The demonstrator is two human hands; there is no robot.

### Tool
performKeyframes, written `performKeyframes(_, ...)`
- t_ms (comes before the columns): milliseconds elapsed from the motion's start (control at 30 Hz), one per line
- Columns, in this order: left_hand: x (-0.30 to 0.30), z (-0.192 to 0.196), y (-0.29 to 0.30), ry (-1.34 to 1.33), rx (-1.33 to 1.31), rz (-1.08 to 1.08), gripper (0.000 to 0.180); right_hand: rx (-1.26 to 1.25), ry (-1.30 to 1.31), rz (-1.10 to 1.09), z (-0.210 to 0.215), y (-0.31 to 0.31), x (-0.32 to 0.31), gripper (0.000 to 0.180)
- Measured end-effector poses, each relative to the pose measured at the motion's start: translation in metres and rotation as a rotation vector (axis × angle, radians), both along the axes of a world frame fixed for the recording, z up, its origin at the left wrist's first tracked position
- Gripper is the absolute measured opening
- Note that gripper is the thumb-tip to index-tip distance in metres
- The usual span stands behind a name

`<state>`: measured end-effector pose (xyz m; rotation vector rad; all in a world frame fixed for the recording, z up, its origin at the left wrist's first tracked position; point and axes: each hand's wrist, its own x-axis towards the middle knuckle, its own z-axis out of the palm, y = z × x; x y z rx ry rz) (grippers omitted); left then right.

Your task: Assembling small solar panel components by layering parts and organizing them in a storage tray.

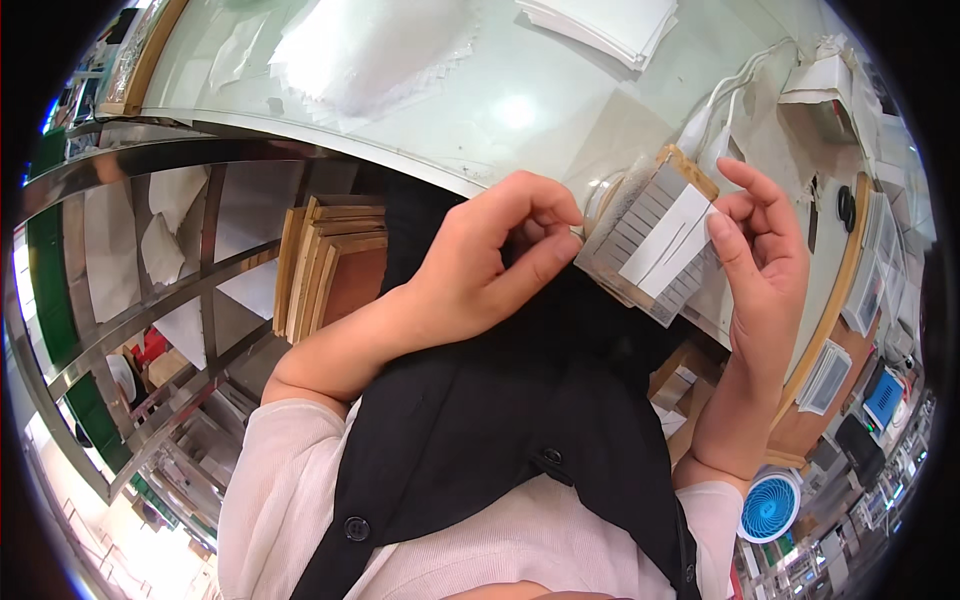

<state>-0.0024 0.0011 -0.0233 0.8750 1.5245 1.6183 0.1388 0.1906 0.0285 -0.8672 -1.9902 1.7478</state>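
Block [628, 222], grey with dark lines, bears white strips [664, 240]; left fingers [545, 258] pinched together, right fingers [733, 245] apart

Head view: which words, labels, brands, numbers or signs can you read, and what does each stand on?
None can be read.
White strips beside the right hand: dark lines show, but no lettering can be made out.
White sheets on the worktop: no readable print.
Blue panel at the far right: too small and blurred to read.
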Motion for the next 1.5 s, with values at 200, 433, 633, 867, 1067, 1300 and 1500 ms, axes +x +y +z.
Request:
performKeyframes(200, -0.004, 0.001, 0.003, 0.172, 0.004, -0.147, 0.019, 0.108, -0.057, 0.002, -0.003, -0.001, 0.002, 0.031)
performKeyframes(433, -0.005, 0.001, 0.008, 0.238, 0.021, -0.120, 0.018, 0.237, -0.088, 0.018, -0.006, -0.003, 0.006, 0.032)
performKeyframes(633, -0.002, 0.002, 0.006, 0.222, 0.000, -0.074, 0.018, 0.757, -0.155, 0.011, -0.006, -0.004, 0.006, 0.026)
performKeyframes(867, -0.003, 0.003, 0.007, 0.258, 0.004, -0.074, 0.018, -0.054, -0.044, 0.005, -0.023, 0.017, 0.021, 0.027)
performKeyframes(1067, -0.002, 0.004, 0.009, 0.274, 0.000, -0.064, 0.018, -0.059, -0.047, -0.026, -0.029, 0.017, 0.022, 0.029)
performKeyframes(1300, -0.001, 0.007, 0.008, 0.266, -0.033, -0.054, 0.017, -0.056, -0.039, -0.026, -0.030, 0.015, 0.023, 0.030)
performKeyframes(1500, -0.001, 0.006, 0.008, 0.263, -0.037, -0.053, 0.016, -0.073, -0.030, -0.029, -0.032, 0.014, 0.024, 0.030)
